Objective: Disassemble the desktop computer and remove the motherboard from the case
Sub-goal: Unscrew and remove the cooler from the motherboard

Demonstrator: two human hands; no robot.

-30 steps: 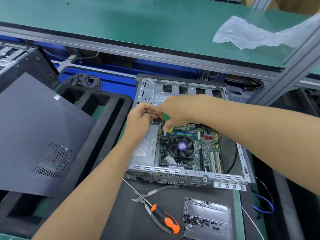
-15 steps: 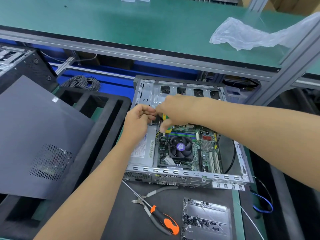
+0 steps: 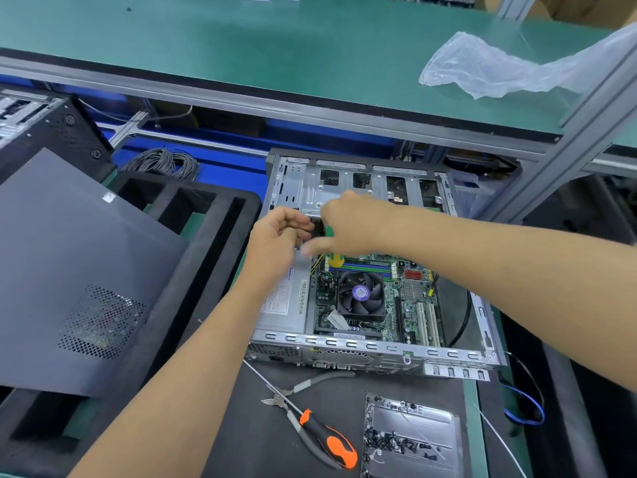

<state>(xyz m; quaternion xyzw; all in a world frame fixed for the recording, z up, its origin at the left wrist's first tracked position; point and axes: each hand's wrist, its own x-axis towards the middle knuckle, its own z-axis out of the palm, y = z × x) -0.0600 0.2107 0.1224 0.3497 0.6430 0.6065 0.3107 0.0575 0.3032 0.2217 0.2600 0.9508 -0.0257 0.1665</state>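
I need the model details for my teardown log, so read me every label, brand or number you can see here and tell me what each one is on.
None can be read.
Power supply label: rows of print with red lines, too small.
CPU fan purple hub sticker: print blurred.
Motherboard: white slip and board markings too small.
Case front rail sticker: illegible.
Side panel white tag: no legible print.

My right hand (image 3: 355, 224) is motion-blurred and covers whatever my left hand (image 3: 281, 232) pinches, so I can't identify it. Only a green and yellow tool handle (image 3: 333, 250) peeks out below. The screws in the tray (image 3: 412, 439), cut off by the bottom edge, are too small to count.
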